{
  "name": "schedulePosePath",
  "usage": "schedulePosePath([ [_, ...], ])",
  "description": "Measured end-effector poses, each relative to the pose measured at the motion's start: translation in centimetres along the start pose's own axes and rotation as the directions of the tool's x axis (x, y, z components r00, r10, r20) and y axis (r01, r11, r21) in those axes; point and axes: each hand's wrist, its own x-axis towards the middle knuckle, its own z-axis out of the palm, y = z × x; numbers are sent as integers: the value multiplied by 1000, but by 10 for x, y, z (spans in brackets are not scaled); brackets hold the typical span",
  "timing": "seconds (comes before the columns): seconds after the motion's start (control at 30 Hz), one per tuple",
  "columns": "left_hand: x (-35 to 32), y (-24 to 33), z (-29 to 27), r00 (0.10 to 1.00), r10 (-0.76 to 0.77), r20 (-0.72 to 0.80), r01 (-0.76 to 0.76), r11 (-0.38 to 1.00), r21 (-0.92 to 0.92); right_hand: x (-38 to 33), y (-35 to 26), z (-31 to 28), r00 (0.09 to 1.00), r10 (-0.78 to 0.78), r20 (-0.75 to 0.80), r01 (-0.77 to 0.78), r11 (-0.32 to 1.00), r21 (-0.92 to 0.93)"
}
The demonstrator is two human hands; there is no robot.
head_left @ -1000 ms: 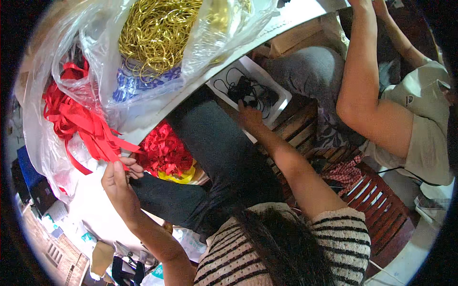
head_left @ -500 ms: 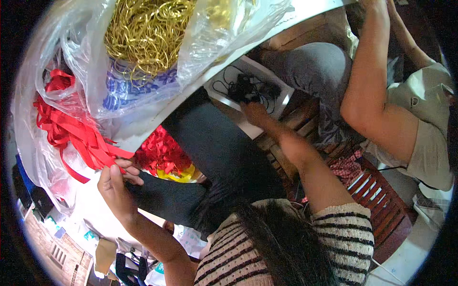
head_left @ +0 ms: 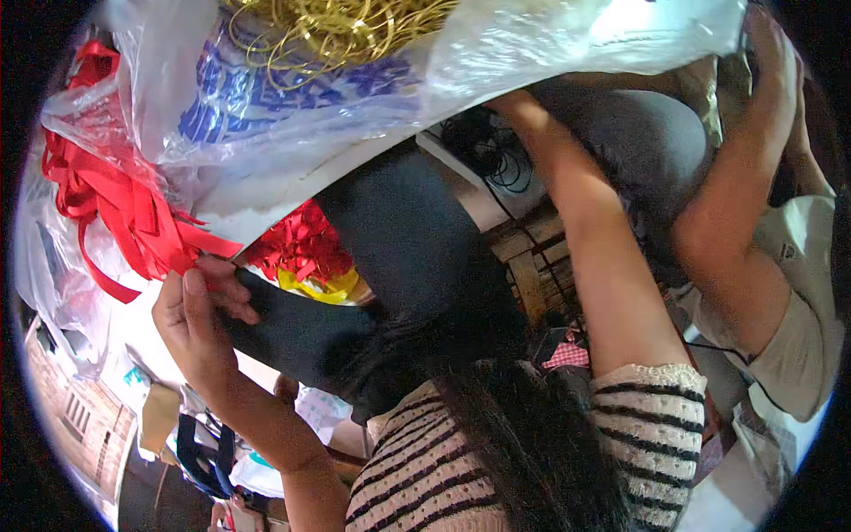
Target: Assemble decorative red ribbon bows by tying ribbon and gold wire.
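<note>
My left hand (head_left: 199, 310) is raised at the left, thumb and fingers pinched on the ends of the red ribbons (head_left: 115, 195) that hang inside a big clear plastic bag (head_left: 532, 44). The bag fills the top of the view and also holds gold cords (head_left: 337, 27) and a blue printed bundle (head_left: 266, 97). My right forearm (head_left: 594, 230) reaches up and away under the bag; the hand itself is hidden behind the plastic.
A red and yellow ribbon bundle (head_left: 306, 248) lies beside a dark-trousered leg (head_left: 408, 257). A white tray with black cables (head_left: 483, 151) sits on a wooden slatted bench (head_left: 523, 266). Another person in a beige shirt (head_left: 798, 293) sits at the right, arm (head_left: 736, 177) raised.
The plastic bag has come closer and now covers the top of the view. My right hand has gone from the white tray up behind the bag. My left hand stays on the ribbons.
</note>
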Motion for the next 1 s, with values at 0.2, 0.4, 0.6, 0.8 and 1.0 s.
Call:
schedulePosePath([
  [0.2,-6,0,-2,997,-39,-61,42,998,37,-8,-82,21,903,153,402,284,489,-825],
  [0.4,-4,3,4,998,-34,-44,35,999,21,-23,-110,20,956,120,268,144,606,-782],
  [0.6,-9,4,1,996,-30,-86,31,999,9,-36,-124,16,985,107,136,18,719,-694],
  [0.8,-7,4,4,1000,27,0,-27,1000,2,-74,-118,-1,950,278,144,14,422,-907],
  [1.0,-4,1,4,996,79,43,-77,996,-46,-102,-128,23,951,309,20,-91,341,-936],
])
